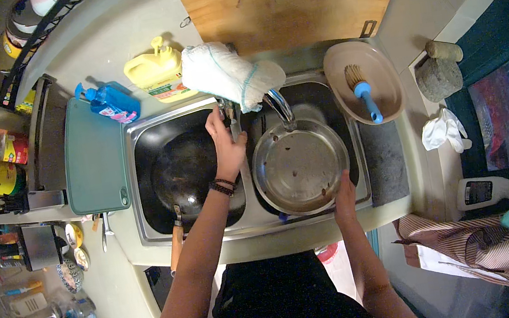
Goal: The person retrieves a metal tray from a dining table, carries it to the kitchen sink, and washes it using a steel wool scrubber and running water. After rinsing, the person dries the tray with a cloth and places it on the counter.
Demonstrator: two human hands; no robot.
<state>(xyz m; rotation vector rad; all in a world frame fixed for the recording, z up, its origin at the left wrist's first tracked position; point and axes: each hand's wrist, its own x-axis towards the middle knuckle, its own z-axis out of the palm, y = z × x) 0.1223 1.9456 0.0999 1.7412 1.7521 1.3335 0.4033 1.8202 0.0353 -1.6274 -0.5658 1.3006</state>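
Note:
My right hand (345, 200) grips the lower right rim of a round stainless steel pan (302, 167), held in the right sink basin under the chrome faucet spout (280, 106). Several dark bits lie in the pan. My left hand (228, 145) is raised at the divider between the basins, its fingers at the faucet handle (226, 110); whether they close on it is hard to tell. A white cloth (227, 72) is draped over the faucet. In the left basin (142, 194) sits a dark wok (187, 168) with a wooden handle (176, 243).
Behind the sink stand a yellow jug (157, 72) and a blue pump bottle (112, 103); a green cutting board (93, 157) is at left. At right, a brush (365, 94) lies in a beige basin (390, 66), near white gloves (446, 131) and a stone mortar (439, 77).

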